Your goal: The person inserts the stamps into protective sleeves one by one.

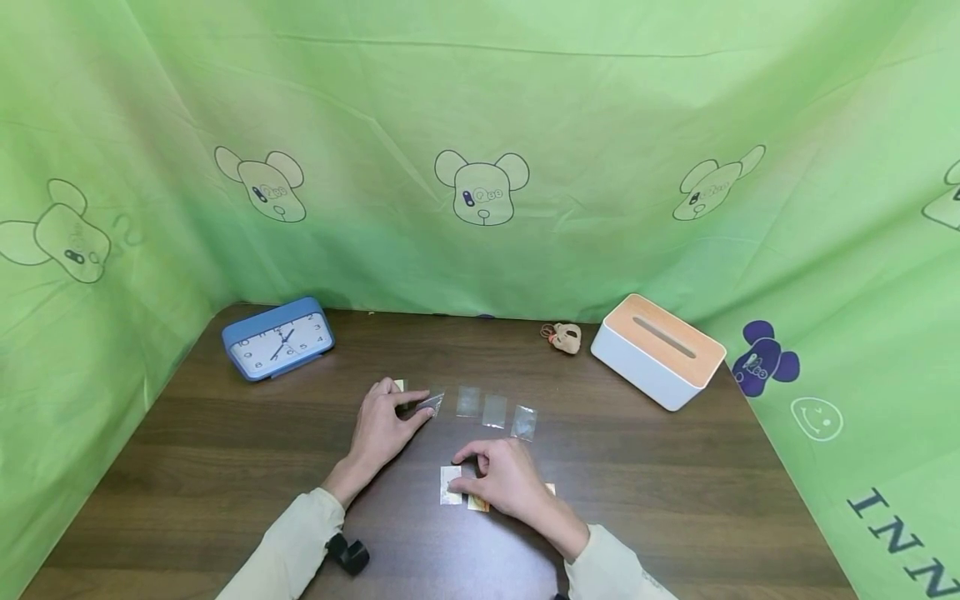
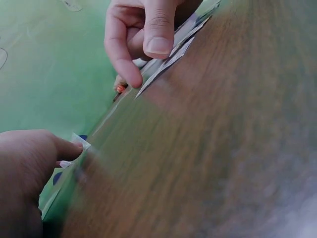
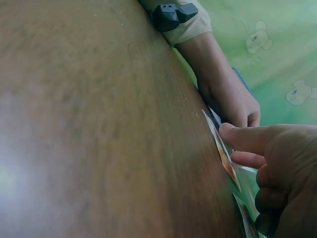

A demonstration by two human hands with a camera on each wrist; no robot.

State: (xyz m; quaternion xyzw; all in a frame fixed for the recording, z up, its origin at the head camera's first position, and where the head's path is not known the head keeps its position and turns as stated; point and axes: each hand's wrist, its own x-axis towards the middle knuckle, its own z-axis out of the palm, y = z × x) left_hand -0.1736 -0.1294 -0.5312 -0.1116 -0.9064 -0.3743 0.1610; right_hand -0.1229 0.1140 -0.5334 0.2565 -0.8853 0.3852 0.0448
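Observation:
My left hand (image 1: 381,429) pinches a small clear plastic sleeve (image 1: 435,403) between thumb and index finger, tilted over the table. Behind its fingers peeks a pale yellowish card (image 1: 401,386), partly hidden. Over a small whitish card (image 1: 448,474) on the table is my right hand (image 1: 510,479), its thumb overlapping the card and its index finger apart, near the top edge. An orange-yellow card (image 1: 477,504) lies partly under this hand, and the corner of another card (image 1: 551,488) shows beside the wrist. In the left wrist view the sleeve (image 2: 83,142) shows at the left thumb tip.
Three more clear sleeves (image 1: 494,411) lie in a slanting row ahead of the right hand. At the back stand a blue clock (image 1: 277,337), a small beige trinket (image 1: 567,338) and a white tissue box (image 1: 645,367) with a wooden-look lid. Green printed cloth (image 1: 480,100) surrounds the table.

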